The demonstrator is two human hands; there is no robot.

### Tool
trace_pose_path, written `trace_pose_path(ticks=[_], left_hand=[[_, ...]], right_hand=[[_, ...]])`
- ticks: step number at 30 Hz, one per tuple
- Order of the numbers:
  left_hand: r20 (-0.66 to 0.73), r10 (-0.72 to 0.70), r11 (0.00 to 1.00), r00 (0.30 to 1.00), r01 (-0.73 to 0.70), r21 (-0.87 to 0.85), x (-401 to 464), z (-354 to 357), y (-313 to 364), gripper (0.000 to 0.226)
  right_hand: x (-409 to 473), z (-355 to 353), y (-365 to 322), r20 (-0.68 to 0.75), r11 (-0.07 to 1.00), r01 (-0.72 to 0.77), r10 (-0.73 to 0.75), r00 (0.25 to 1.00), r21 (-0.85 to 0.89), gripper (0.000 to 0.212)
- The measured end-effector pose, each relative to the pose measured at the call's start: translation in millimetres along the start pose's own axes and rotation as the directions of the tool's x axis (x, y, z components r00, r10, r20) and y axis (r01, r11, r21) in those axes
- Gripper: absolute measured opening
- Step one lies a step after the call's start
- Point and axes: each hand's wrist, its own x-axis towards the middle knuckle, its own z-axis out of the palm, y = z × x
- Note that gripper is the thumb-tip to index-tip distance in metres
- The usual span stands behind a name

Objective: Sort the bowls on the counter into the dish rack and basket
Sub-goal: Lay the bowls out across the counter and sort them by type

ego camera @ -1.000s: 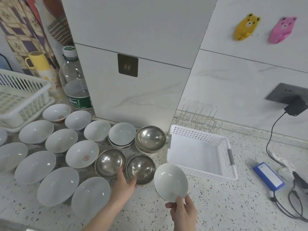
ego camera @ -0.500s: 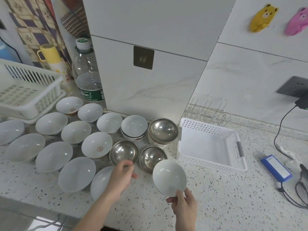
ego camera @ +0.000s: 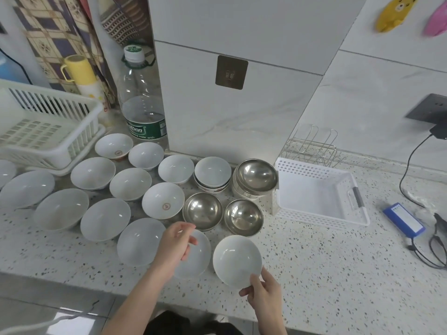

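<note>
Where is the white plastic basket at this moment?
In the head view, the white plastic basket sits on the counter right of centre, just right of the stacked steel bowls and in front of the wire rack by the wall.

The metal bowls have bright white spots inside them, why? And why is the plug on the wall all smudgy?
Head view: the steel bowls mirror the room's light as glare spots, and the white bowl in the right hand shines more faintly. Head view: the wall socket by the right edge is smeared with blur.
</note>
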Motion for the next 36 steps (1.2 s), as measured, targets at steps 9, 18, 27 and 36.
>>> trace_pose_path(ticks=[9,18,27,36], left_hand=[[0.012,-0.007,1.000,1.000,0.007,-0.023,1.4,-14.4,2.8,0.013],[0.045,-0.015,1.000,0.999,0.014,0.007,10.4,-22.5,5.1,0.011],[0.088,0.019,0.986,0.996,-0.033,0.162,60.9,-11.3,34.8,0.015],[-0.012,0.072,0.948,0.997,-0.064,0.311,135.6,26.7,79.4,0.053]], right_hand=[[1.3,7.3,1.9,-0.005,0.999,-0.036,0.036,0.999,-0.035,0.037],[1.7,11.4,3.8,-0.028,0.993,-0.064,0.061,0.998,-0.104,0.036],[6.3,-8.1,-38.5,-0.282,0.841,-0.102,-0.062,0.957,-0.531,0.057],[12.1,23.4,-91.6,-0.186,0.845,0.050,-0.174,0.967,-0.532,0.034]])
